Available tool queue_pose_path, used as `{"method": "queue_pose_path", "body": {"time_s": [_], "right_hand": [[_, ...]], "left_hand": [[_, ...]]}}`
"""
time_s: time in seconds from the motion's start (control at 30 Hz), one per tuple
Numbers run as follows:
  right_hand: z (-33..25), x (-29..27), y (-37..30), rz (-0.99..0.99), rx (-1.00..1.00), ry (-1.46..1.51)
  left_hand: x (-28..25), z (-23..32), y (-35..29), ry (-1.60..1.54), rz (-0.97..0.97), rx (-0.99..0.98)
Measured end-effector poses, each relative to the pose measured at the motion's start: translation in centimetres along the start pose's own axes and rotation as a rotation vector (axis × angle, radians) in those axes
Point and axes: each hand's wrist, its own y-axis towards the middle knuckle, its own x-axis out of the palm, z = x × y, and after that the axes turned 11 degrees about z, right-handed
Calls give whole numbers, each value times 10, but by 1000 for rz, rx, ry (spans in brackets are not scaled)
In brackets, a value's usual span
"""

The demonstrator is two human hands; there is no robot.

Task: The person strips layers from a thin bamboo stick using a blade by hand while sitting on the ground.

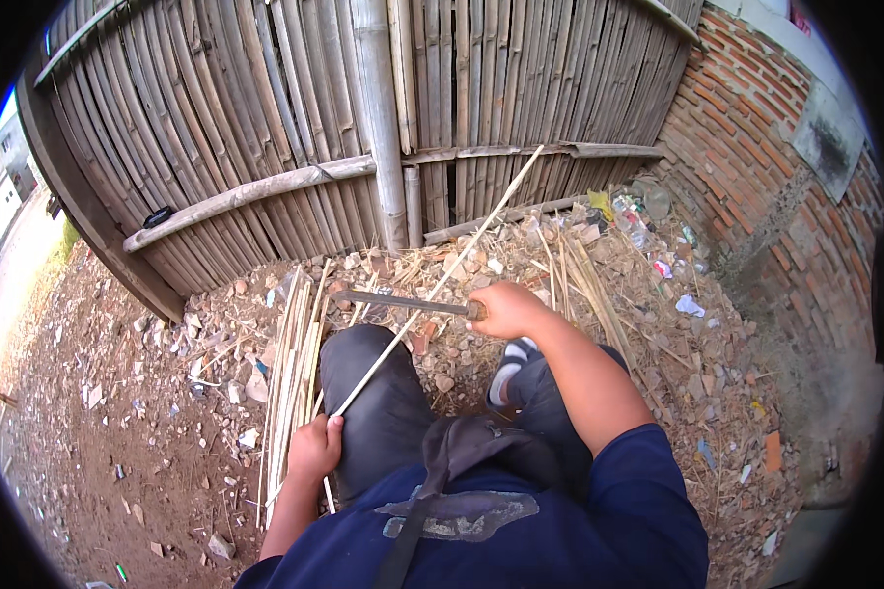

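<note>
My left hand (pixel 314 448) is closed round the lower end of a long, pale bamboo strip (pixel 477 236). The strip slants up and away to the right, across my left knee, and its far end reaches in front of the fence. In my right hand (pixel 510 311) is the handle of a long, dark-bladed knife (pixel 408 301). Its blade points left, lying across the strip just beyond the knee; whether it touches the strip I cannot tell. Beside my left leg lies a bundle of split bamboo strips (pixel 287 378).
A bamboo fence (pixel 265 108) with a horizontal pole rail stands ahead, meeting a brick wall (pixel 756 137) at the right. More bamboo strips (pixel 599 299) lie beyond my right leg. Rubble and litter cover the ground, including a crumpled white scrap (pixel 690 306).
</note>
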Motion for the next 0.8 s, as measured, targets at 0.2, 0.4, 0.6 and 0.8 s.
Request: {"method": "queue_pose_path", "body": {"time_s": [0.2,0.4,0.6,0.8], "right_hand": [[69,38,22,70,158,279],[20,23,18,16,52,148],[100,47,38,-27,251,445],[111,43,16,100,269,330]], "left_hand": [[-1,7,6,85,-27,-5],[-9,4,3,177,-47,15],[3,9,1,261,-2,55],[-1,18,11,310,-39,103]]}}
